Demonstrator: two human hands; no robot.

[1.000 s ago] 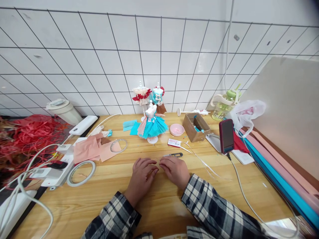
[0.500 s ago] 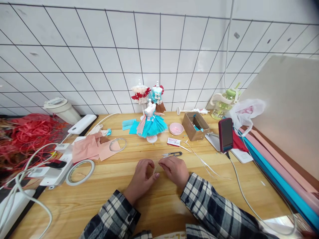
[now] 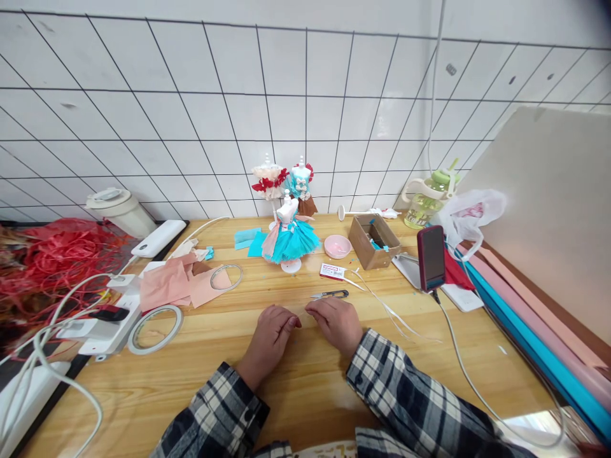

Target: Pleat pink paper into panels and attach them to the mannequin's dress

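Note:
My left hand [image 3: 271,340] rests low over the wooden table, thumb pressed against curled fingers. Whatever may be inside that pinch is hidden or too small to name. Just to its right, my right hand [image 3: 337,326] is closed with fingers bunched and pointing left; its contents cannot be made out. A small gap separates the two hands. Directly beyond the right hand lie thread snips [image 3: 335,294] with dark handles. Farther back is a small red-and-white box [image 3: 332,271] with thin white ribbon [image 3: 382,306] trailing right. A miniature dress form in a turquoise tulle skirt [image 3: 292,244] stands behind.
Pink cloth [image 3: 167,282], a tape roll [image 3: 134,343] and a white power strip [image 3: 107,340] lie left. At back right are a pink bowl [image 3: 337,247], a cardboard box [image 3: 372,254], a propped phone [image 3: 432,259] with its cable, and a bottle [image 3: 422,207].
My left thumb and fingers have closed together, and the thin pale strand seen by them before is no longer visible. My right hand has barely shifted.

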